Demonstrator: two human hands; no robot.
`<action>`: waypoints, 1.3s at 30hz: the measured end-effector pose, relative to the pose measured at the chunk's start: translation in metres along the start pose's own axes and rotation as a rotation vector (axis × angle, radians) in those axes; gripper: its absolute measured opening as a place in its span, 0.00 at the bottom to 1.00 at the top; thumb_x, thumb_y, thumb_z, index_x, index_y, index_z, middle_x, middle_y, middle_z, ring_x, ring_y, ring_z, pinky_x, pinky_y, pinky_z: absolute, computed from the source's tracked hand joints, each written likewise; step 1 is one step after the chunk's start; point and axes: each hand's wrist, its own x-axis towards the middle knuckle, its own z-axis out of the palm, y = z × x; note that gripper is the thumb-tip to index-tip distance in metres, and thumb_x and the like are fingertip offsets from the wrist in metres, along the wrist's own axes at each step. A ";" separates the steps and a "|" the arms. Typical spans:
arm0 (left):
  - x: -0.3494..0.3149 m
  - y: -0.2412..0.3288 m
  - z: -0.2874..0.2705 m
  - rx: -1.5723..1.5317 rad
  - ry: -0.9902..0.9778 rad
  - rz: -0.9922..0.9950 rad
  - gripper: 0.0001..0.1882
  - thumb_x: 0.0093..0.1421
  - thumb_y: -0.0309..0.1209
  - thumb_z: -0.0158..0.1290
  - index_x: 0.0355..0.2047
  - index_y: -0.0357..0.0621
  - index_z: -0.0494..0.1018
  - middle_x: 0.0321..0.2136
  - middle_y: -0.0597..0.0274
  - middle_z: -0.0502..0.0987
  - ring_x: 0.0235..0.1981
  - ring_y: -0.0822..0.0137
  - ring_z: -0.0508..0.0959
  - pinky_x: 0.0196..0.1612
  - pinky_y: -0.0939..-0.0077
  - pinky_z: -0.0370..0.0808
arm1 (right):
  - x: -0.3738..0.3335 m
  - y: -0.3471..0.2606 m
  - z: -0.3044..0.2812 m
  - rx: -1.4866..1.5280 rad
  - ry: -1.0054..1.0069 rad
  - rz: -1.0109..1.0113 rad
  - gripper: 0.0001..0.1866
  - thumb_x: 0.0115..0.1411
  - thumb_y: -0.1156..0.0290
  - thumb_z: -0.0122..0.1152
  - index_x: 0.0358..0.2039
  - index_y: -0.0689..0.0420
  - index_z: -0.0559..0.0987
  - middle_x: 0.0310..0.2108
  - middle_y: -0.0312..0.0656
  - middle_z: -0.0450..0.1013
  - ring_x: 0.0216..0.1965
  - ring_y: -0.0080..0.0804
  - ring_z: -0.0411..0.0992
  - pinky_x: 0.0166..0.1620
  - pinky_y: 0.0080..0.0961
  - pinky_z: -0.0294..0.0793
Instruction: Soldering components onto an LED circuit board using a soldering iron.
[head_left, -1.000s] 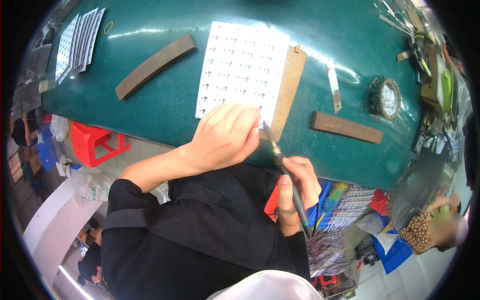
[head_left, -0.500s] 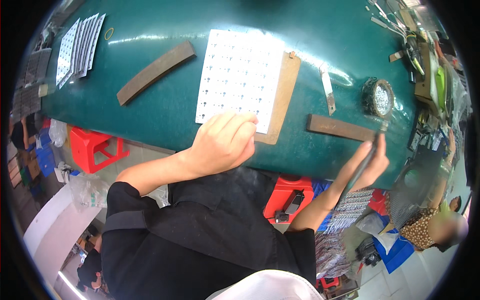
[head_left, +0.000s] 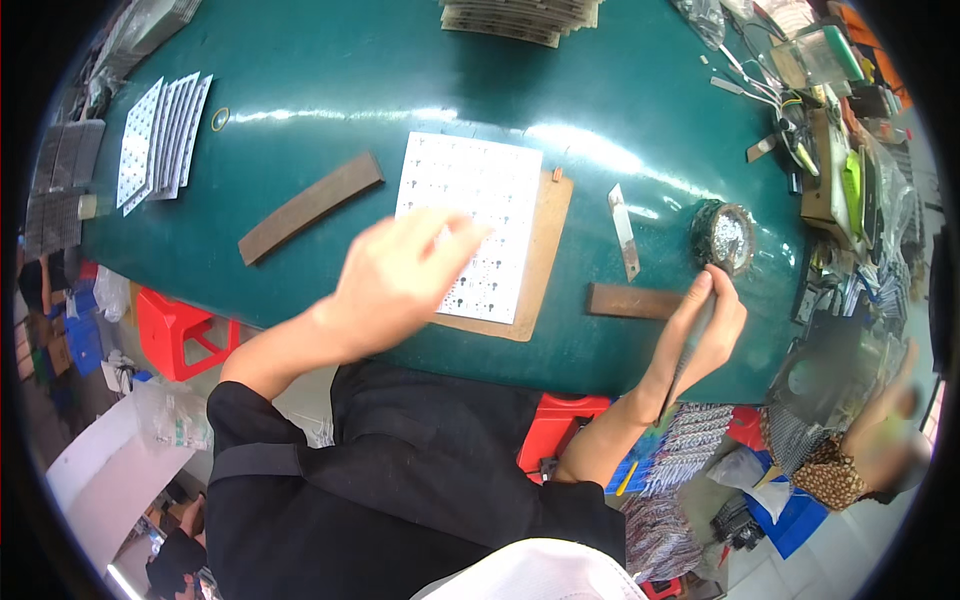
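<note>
My left hand [head_left: 400, 275] is over the lower left of a white sheet [head_left: 465, 180] printed with rows of small dark marks. Its fingers are curled and slightly blurred, with thumb and forefinger close together; anything between them cannot be made out. Under the sheet, a brown board [head_left: 549, 250] sticks out at the right and bottom. My right hand [head_left: 705, 335] grips a slim, dark-handled brush [head_left: 686, 362], its upper end at the near rim of a round, dark-sided tin [head_left: 728, 238] with a shiny silvery inside. A brown bar [head_left: 632, 301] lies partly behind that hand.
A curved brown bar [head_left: 312, 208] lies left of the sheet, and a flat metal blade [head_left: 624, 232] to its right. White printed sheets [head_left: 165, 140] stand at the far left beside a rubber band [head_left: 220, 119]. Stacked pieces [head_left: 520, 20] sit at the back. Cables and boxes [head_left: 825, 180] crowd the right.
My left hand has moved left, off the sheet's lower right part, and shows more of the marks there. My right hand has brought the brush to the tin. The whole view has shifted.
</note>
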 end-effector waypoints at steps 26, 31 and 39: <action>0.042 -0.043 0.003 -0.681 0.099 -0.194 0.11 0.60 0.31 0.56 0.40 0.38 0.72 0.38 0.61 0.70 0.38 0.69 0.71 0.40 0.79 0.68 | -0.005 -0.099 0.062 1.290 -0.421 -0.004 0.19 0.50 0.92 0.63 0.40 0.62 0.69 0.39 0.48 0.71 0.37 0.33 0.79 0.40 0.23 0.80; 0.035 -0.051 0.009 -1.063 0.184 -0.050 0.14 0.64 0.35 0.55 0.43 0.38 0.71 0.42 0.58 0.68 0.42 0.69 0.69 0.44 0.76 0.67 | -0.008 -0.122 0.046 1.271 -0.284 -0.161 0.22 0.47 0.92 0.66 0.42 0.61 0.72 0.36 0.48 0.74 0.36 0.35 0.77 0.37 0.26 0.78; 0.030 -0.056 0.013 -1.153 0.196 -0.014 0.17 0.65 0.39 0.53 0.43 0.37 0.69 0.41 0.56 0.67 0.43 0.68 0.68 0.48 0.74 0.66 | -0.007 -0.142 0.038 1.283 -0.134 -0.283 0.20 0.48 0.89 0.67 0.41 0.62 0.75 0.34 0.47 0.74 0.35 0.41 0.75 0.38 0.32 0.77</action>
